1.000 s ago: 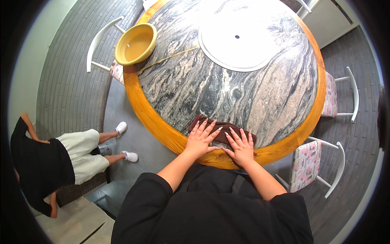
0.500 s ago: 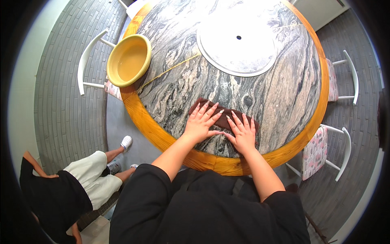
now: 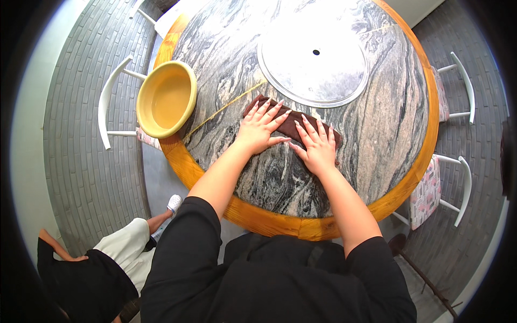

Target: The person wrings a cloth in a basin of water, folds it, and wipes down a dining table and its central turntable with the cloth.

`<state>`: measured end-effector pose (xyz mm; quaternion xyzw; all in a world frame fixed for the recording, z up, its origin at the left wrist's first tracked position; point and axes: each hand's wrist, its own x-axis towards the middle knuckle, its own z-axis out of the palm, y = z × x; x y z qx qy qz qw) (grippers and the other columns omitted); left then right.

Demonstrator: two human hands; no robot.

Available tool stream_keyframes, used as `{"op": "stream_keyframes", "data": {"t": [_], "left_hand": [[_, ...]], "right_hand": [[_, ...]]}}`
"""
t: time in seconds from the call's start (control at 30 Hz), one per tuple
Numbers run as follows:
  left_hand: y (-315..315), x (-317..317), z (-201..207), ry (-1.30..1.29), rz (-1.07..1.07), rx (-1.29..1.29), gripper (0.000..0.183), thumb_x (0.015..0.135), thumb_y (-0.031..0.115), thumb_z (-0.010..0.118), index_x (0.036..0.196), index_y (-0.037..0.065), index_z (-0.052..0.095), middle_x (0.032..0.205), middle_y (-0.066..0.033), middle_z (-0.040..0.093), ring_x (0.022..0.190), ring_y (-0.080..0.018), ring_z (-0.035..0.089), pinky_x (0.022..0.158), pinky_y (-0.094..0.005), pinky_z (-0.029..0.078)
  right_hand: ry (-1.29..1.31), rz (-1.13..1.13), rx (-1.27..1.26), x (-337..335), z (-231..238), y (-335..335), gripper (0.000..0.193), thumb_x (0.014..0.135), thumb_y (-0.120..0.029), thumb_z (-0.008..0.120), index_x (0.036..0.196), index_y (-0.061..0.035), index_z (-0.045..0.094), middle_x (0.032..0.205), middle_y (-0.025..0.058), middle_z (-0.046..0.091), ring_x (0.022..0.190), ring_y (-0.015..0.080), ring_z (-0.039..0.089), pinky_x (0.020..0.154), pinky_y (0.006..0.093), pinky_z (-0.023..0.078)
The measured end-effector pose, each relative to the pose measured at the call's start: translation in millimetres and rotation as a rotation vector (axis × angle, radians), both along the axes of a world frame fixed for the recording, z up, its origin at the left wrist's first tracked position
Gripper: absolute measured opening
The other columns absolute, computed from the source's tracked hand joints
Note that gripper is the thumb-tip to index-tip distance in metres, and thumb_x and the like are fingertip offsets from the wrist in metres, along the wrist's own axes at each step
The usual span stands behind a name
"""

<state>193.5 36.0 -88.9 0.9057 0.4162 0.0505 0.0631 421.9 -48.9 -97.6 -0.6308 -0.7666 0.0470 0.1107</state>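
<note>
A folded dark brown cloth (image 3: 291, 123) lies flat on the round marbled stone tabletop (image 3: 371, 156), just on my side of the round metal plate set in the table's middle. My left hand (image 3: 258, 130) presses on the cloth's left part, fingers stretched and spread. On its right part rests my right hand (image 3: 318, 148), also flat with fingers apart. The two thumbs point toward each other and nearly meet below the cloth's edge. Neither hand is wrapped round anything.
A yellow basin (image 3: 167, 99) holding liquid stands on the table's left rim. The shiny metal plate (image 3: 323, 81) has a small dark hole. White-framed chairs with patterned seats (image 3: 425, 194) stand around the wooden edge (image 3: 269, 219). Another person (image 3: 86, 285) stands at lower left.
Both my hands have pushed the cloth forward, away from me and closer to the metal plate. My arms are stretched further out. The view has shifted slightly.
</note>
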Motion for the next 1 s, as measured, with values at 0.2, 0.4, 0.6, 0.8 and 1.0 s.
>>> {"op": "stream_keyframes", "data": {"t": [0.2, 0.4, 0.6, 0.8, 1.0], "left_hand": [[49, -7, 1, 0.031, -0.080, -0.001, 0.081, 0.091, 0.079, 0.046, 0.157, 0.031, 0.046, 0.169, -0.0014, 0.031, 0.157, -0.0285, 0.026, 0.129, -0.0489, 0.011], [63, -10, -1, 0.044, -0.132, -0.032, 0.081, 0.093, 0.077, 0.048, 0.158, 0.029, 0.044, 0.171, -0.0021, 0.028, 0.158, -0.0306, 0.023, 0.130, -0.0493, 0.009], [56, -18, -5, 0.011, -0.109, 0.000, 0.079, 0.092, 0.078, 0.048, 0.156, 0.033, 0.047, 0.169, 0.0009, 0.031, 0.157, -0.0273, 0.024, 0.128, -0.0490, 0.013], [37, -44, 2, -0.009, -0.131, -0.042, 0.075, 0.092, 0.072, 0.054, 0.156, 0.032, 0.047, 0.169, -0.0015, 0.032, 0.159, -0.0282, 0.020, 0.128, -0.0527, 0.011], [2, -85, 4, 0.033, -0.143, -0.049, 0.077, 0.091, 0.071, 0.058, 0.156, 0.032, 0.047, 0.169, -0.0019, 0.031, 0.158, -0.0314, 0.020, 0.127, -0.0555, 0.011]], "right_hand": [[0.016, -0.069, -0.042, -14, 0, 30, 0.068, 0.097, -0.064, 0.053, 0.156, -0.0303, 0.047, 0.167, -0.0032, 0.036, 0.153, 0.0321, 0.033, 0.125, 0.0588, 0.015], [-0.047, -0.109, -0.032, -19, -2, 39, 0.070, 0.096, -0.069, 0.049, 0.156, -0.0333, 0.047, 0.167, -0.0051, 0.036, 0.153, 0.0294, 0.032, 0.125, 0.0586, 0.015], [-0.026, -0.131, -0.073, -29, -1, 29, 0.075, 0.094, -0.072, 0.050, 0.157, -0.0308, 0.046, 0.169, -0.0039, 0.033, 0.155, 0.0305, 0.027, 0.126, 0.0575, 0.011], [-0.024, -0.125, -0.151, -57, 6, 1, 0.082, 0.093, -0.077, 0.045, 0.160, -0.0295, 0.041, 0.171, -0.0042, 0.027, 0.155, 0.0310, 0.026, 0.126, 0.0588, 0.010], [0.002, -0.067, -0.122, -90, 9, -34, 0.082, 0.092, -0.077, 0.046, 0.160, -0.0295, 0.041, 0.170, -0.0033, 0.029, 0.155, 0.0313, 0.027, 0.126, 0.0598, 0.008]]}}
